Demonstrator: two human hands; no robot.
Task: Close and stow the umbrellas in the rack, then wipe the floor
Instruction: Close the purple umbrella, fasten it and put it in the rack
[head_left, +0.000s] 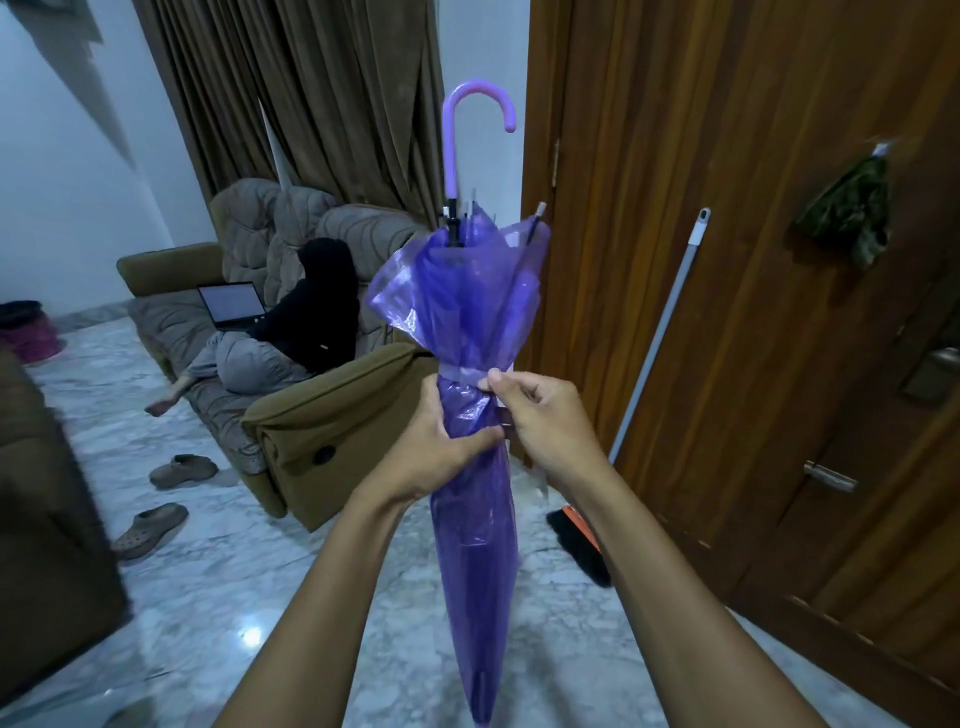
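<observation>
A translucent purple umbrella (467, 291) stands folded in front of me, hook handle up and tip pointing down at the floor. Its canopy is gathered at mid-height by a pale strap (462, 373), while the upper folds still flare loosely. My left hand (441, 441) grips the gathered canopy just below the strap. My right hand (535, 410) pinches the end of the strap at the umbrella's right side. No umbrella rack is in view.
A broom (654, 358) leans on the wooden door (753, 260) at right, its bristles on the marble floor (234, 597). A brown sofa (322, 421) with a seated person and a laptop is at left. Two shoes (156, 525) lie on the floor.
</observation>
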